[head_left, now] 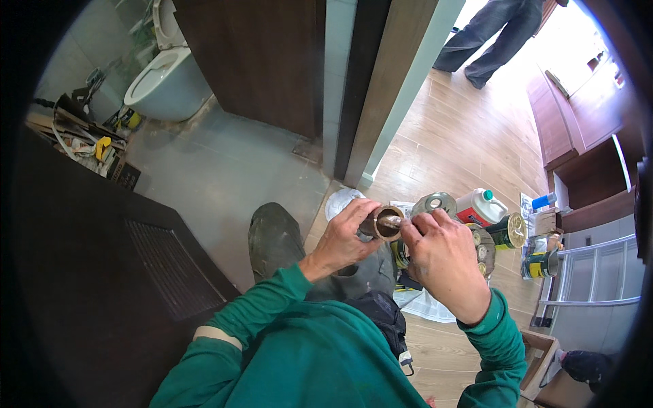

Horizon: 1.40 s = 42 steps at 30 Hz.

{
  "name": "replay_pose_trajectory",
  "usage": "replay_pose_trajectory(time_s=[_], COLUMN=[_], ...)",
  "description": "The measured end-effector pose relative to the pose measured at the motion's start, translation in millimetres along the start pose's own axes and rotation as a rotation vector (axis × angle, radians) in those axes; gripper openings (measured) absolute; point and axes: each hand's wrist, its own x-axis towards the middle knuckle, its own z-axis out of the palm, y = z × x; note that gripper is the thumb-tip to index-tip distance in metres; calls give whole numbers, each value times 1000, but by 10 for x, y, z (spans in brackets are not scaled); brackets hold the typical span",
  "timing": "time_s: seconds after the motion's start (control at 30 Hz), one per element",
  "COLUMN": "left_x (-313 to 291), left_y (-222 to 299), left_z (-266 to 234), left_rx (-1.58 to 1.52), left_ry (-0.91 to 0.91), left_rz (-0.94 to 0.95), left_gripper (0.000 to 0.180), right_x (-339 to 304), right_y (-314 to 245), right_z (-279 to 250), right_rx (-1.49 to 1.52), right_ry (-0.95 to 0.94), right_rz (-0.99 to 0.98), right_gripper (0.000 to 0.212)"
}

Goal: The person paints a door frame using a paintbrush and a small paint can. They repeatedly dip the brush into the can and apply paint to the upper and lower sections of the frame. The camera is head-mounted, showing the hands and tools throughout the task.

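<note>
My left hand (345, 239) is wrapped round a small brown cylindrical cup (378, 230), tilted so that its round mouth faces up and to the right. At that mouth my right hand (442, 255) is closed in a pinch. A shiny metal piece (390, 221) shows inside the opening, close to the right fingertips; it looks like the end of a tool, but its kind is not clear. Beneath and beyond my hands stand a round metal tin lid (435, 204), a white jug with a green cap (481, 206) and a dark tin (509, 232).
Newspaper (428, 307) lies on the wood floor under the tins. A brown door (255, 61) and its frame rise ahead, with a toilet (166, 81) beyond at left. Another person's legs (486, 37) stand far right. A white ladder-like rack (595, 268) is at right.
</note>
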Motion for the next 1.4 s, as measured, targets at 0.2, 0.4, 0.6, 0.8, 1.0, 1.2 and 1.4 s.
replay_pose_trajectory(time_s=[0.2,0.4,0.6,0.8,1.0,1.2,1.4], left_x=[27,12,-18,-49,-3,74,124], left_y=[0,-21,-79,-122,-141,-176,-232], left_z=[3,0,-34,-68,-116,-230,-295], left_rx=[-10,-12,7,2,37,54,37], left_ry=[-15,-27,-26,-14,24,66,28], left_rz=[11,11,1,-33,-46,-52,-31], left_gripper=[60,61,64,63,61,60,62], right_x=[6,27,49,57,30,-102,-236], right_y=[19,-6,-71,-85,-88,-88,-125], right_z=[-34,25,106,173,147,63,117], right_rx=[2,-40,-45,-23,-17,58,123], right_ry=[-56,-24,20,67,78,216,293], right_rz=[-12,-15,-25,-5,28,46,101], right_gripper=[22,22,20,20,43,45,56])
